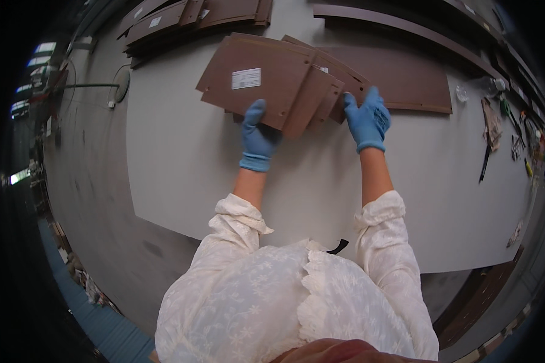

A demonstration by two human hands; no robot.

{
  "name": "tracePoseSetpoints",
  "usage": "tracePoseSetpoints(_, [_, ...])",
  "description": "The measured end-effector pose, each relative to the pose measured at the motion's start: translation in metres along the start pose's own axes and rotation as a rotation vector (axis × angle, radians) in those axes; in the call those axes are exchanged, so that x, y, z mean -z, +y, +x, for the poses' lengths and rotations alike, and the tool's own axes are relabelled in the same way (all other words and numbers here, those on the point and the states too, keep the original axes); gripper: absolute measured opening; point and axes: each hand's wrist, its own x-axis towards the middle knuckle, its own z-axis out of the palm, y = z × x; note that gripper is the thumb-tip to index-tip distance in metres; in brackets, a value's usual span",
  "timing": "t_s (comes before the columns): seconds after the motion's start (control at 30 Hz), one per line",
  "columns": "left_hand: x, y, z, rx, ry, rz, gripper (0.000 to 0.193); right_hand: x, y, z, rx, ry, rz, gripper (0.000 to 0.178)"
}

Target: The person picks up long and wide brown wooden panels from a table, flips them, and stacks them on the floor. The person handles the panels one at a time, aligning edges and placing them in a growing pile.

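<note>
Both of my hands wear blue gloves. My left hand (259, 138) is closed on the near edge of a stack of flat brown panels (260, 63), its thumb on top and the other fingers hidden beneath. A white label (246, 78) is stuck on the uppermost panel, which has small holes along its right side. My right hand (368, 121) grips the right end of another brown panel (339, 69) that fans out from under the first. More panel edges show between the two hands, tilted and overlapping. A long brown panel (412, 81) lies flat on the table behind my right hand.
The pale grey table (188, 157) spreads under my arms. Stacked brown panels (200, 18) lie at the far left, and long brown strips (399, 27) at the far right. On the right are a clear plastic bottle (493, 85), a black pen-like stick (484, 163) and small tools.
</note>
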Motion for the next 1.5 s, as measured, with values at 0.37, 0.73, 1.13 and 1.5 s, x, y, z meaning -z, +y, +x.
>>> tracePoseSetpoints(0.37, [-0.008, -0.016, 0.001, 0.154, -0.044, 0.007, 0.045, 0.003, -0.053, -0.003, -0.425, -0.402, 0.868, 0.04])
tracePoseSetpoints(0.73, [-0.052, 0.04, -0.022, 0.277, 0.249, 0.644, 0.057, 0.005, -0.062, -0.003, -0.572, -0.361, 1.142, 0.025])
tracePoseSetpoints(1.13, [-0.041, 0.109, -0.097, -0.241, 0.142, 0.512, 0.046, 0.041, -0.051, -0.019, -0.177, -0.031, 0.55, 0.046])
tracePoseSetpoints(1.5, [-0.054, 0.036, -0.208, -0.375, -0.446, 1.326, 0.046, 0.13, -0.109, -0.218, 0.929, -0.254, 0.438, 0.089])
